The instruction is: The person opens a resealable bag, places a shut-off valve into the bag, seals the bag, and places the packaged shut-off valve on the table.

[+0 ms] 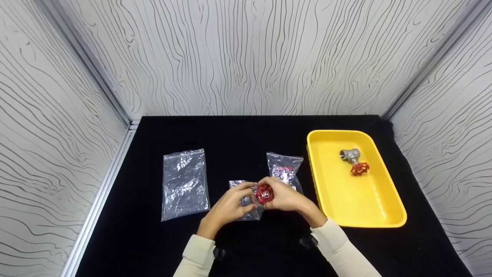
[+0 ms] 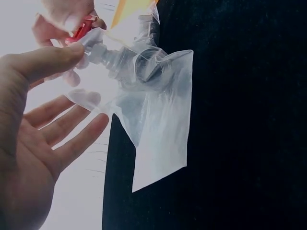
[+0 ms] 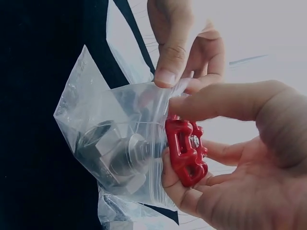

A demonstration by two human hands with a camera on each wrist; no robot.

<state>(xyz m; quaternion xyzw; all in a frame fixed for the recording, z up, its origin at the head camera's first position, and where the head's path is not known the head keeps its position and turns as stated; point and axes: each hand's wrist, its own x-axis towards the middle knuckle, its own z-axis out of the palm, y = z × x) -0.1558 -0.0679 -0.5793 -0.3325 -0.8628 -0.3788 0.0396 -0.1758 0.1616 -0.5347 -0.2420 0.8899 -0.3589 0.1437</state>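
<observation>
A valve with a red handwheel (image 1: 265, 194) is partly inside a clear zip bag (image 2: 163, 115); its metal body (image 3: 120, 155) shows through the plastic while the red wheel (image 3: 184, 151) sticks out at the mouth. My right hand (image 1: 286, 195) grips the wheel between thumb and fingers. With thumb and fingertips my left hand (image 1: 230, 204) pinches the bag's edge beside the wheel. In the left wrist view the left hand's (image 2: 43, 110) lower fingers are spread under the bag.
Left on the black cloth (image 1: 153, 134) lies a flat clear bag (image 1: 184, 184). Just behind my hands is another bag (image 1: 284, 167) with a red-wheeled item inside. A yellow tray (image 1: 353, 200) at the right holds a loose valve (image 1: 351, 155) with a red wheel.
</observation>
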